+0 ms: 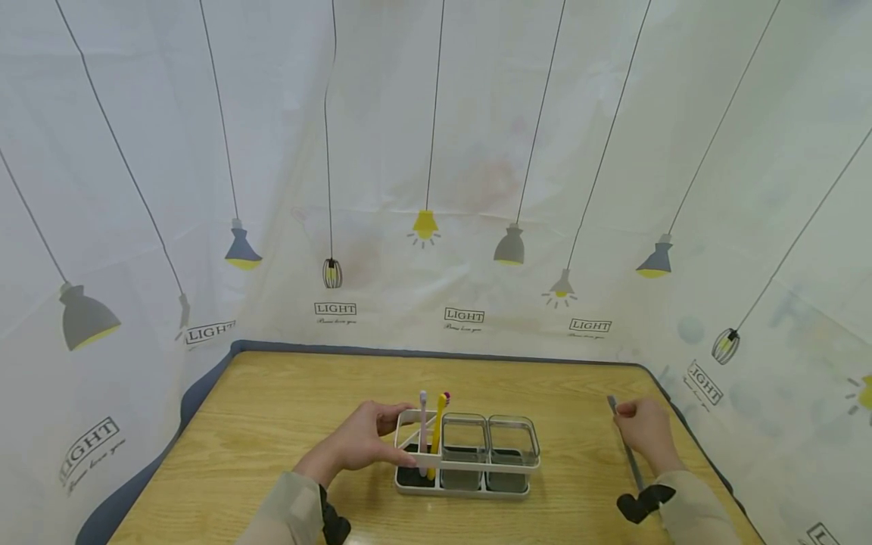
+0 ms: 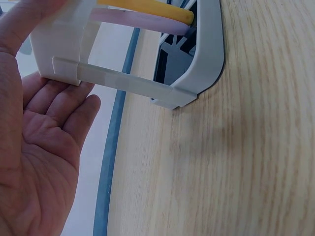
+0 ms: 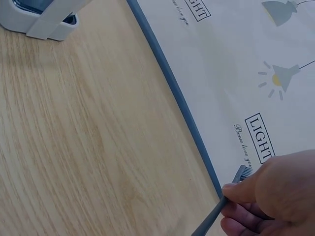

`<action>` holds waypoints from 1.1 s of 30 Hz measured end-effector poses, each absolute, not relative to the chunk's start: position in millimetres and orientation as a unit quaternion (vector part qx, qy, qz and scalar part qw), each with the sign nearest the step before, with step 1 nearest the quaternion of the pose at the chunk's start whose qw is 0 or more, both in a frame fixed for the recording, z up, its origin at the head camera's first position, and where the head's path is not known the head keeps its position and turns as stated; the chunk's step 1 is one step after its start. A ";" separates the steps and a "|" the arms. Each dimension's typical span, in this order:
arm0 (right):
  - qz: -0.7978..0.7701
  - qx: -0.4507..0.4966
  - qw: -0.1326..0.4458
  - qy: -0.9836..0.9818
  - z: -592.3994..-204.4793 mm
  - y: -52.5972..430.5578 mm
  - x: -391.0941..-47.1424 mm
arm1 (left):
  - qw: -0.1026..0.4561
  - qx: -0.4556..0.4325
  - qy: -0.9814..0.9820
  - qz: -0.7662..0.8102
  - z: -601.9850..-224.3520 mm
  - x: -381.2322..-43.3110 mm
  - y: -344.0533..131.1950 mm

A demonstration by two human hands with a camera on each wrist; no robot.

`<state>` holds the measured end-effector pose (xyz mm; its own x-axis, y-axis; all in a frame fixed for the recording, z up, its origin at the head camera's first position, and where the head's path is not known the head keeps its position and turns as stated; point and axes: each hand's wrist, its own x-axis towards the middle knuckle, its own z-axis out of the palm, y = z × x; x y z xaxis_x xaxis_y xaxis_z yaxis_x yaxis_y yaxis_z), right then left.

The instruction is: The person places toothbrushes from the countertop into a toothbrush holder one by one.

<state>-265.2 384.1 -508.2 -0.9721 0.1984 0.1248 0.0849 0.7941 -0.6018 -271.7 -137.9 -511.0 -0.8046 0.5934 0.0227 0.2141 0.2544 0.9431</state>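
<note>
A white toothbrush holder (image 1: 470,493) stands on the table in the head view. My left hand (image 1: 361,440) grips its left end, thumb at the front and fingers round the back. In the holder's left section, a lilac toothbrush (image 1: 423,428) and a yellow toothbrush (image 1: 437,431) stand upright; a bit of magenta shows behind the yellow head. Two clear cups sit in the other sections, a middle cup (image 1: 465,433) and a right cup (image 1: 512,431). Off to the right, my right hand (image 1: 647,433) pinches a grey toothbrush (image 3: 211,217) just below its bristles.
The wooden table (image 1: 306,378) has a dark blue edge (image 1: 436,353). Beyond it, on three sides, hangs a pale sheet (image 1: 381,151) printed with lamps and lettering. Black bands are on both wrists, including the right band (image 1: 643,503).
</note>
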 end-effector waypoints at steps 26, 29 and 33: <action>0.320 -0.074 0.140 -0.934 -473.2 359.2 -266.4 | 0.168 0.260 0.773 0.554 -512.2 -271.8 -136.4; 0.321 -0.067 0.151 -0.933 -469.2 356.5 -266.2 | 0.168 0.260 0.772 0.554 -512.4 -271.7 -136.5; 0.321 -0.059 0.159 -0.932 -461.6 351.0 -264.3 | 0.168 0.262 0.772 0.554 -512.8 -272.0 -136.9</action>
